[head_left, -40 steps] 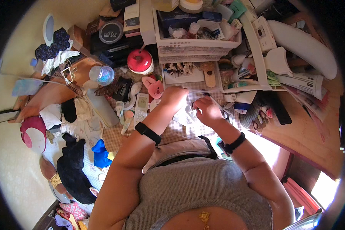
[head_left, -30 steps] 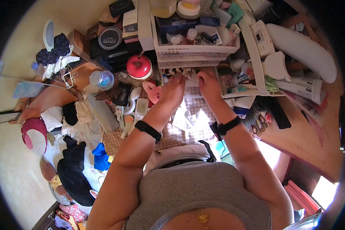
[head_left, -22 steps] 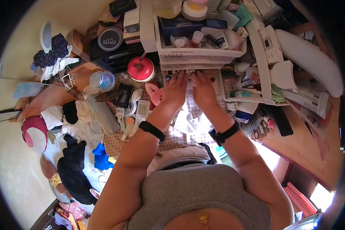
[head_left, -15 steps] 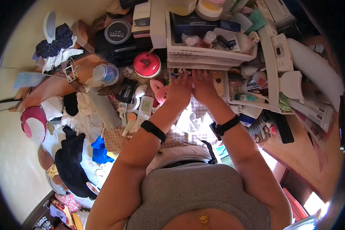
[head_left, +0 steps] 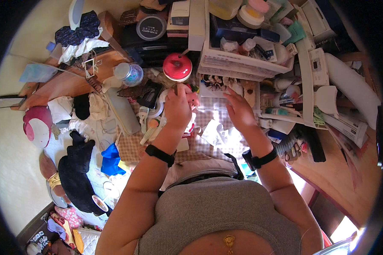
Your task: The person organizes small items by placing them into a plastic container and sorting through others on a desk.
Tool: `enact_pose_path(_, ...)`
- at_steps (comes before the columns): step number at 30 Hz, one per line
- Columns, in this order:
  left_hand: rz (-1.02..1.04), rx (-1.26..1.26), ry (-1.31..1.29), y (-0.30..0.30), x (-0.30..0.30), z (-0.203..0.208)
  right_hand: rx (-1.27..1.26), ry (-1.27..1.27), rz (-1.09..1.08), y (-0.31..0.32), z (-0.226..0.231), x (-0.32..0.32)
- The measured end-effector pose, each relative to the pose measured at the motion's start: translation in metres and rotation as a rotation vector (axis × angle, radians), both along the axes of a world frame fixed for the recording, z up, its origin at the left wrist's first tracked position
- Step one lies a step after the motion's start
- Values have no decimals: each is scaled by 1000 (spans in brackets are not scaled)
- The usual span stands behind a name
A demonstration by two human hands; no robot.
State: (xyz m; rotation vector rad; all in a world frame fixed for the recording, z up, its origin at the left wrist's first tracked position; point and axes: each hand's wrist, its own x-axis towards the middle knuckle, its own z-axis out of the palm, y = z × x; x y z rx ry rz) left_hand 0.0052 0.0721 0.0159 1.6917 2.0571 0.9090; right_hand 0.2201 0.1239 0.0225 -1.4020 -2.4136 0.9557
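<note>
Both hands off the white basket [head_left: 242, 63] now: L hand [head_left: 177, 108] fingers grasping pink toy [head_left: 193, 100], R hand [head_left: 239, 111] fingers released, flat

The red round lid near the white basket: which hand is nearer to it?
Left. The left hand is just below the red round lid, near its lower edge. The right hand is farther off to its right, below the white basket.
</note>
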Motion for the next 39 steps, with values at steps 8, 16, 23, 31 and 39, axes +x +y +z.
enact_pose_path(8,160,249,-443,-11,-12,12,48,177,10,-11,11,3)
enact_pose_path(16,46,-82,-980,3,22,18,-507,867,-282,-8,17,-14)
enact_pose_path(23,-266,19,-120,23,78,-7,-269,454,-450,26,-53,23)
enact_pose_path(31,-466,-88,142,19,85,-21,-159,-48,-249,24,-21,3)
enact_pose_path(39,-553,-84,53,19,84,-32,-573,546,-634,30,-36,12)
